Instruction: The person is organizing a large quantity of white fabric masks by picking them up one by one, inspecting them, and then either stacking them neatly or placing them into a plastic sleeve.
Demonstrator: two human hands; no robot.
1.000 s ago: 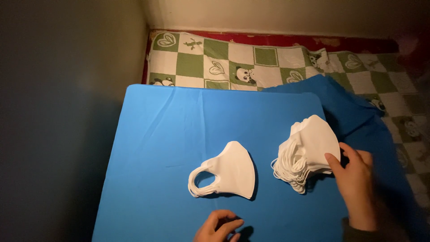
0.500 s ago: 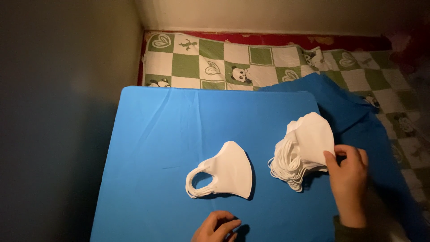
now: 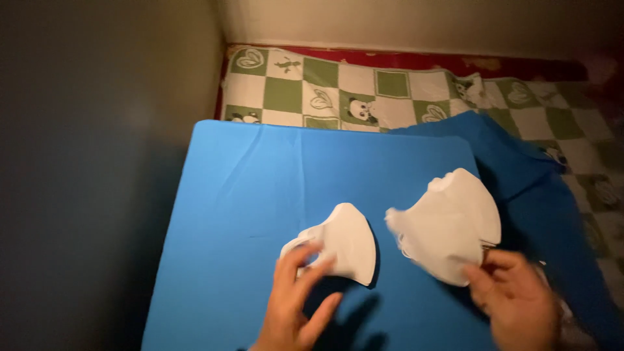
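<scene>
The left hand (image 3: 299, 292), fingers spread, touches the single white face mask (image 3: 343, 250) lying at its one o'clock on the blue worktop (image 3: 260, 188), while the right hand (image 3: 517, 299) pinches a mask (image 3: 445, 234) lifted off the stack (image 3: 478, 205) at its eleven o'clock.

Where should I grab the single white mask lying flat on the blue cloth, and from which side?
Take the single mask by its ear-loop end, at its left edge, coming in from the near left. The loops leave a thin edge there, right under the left hand, while the curved folded edge on the right lies flat on the blue cloth and gives less to pinch.
</scene>
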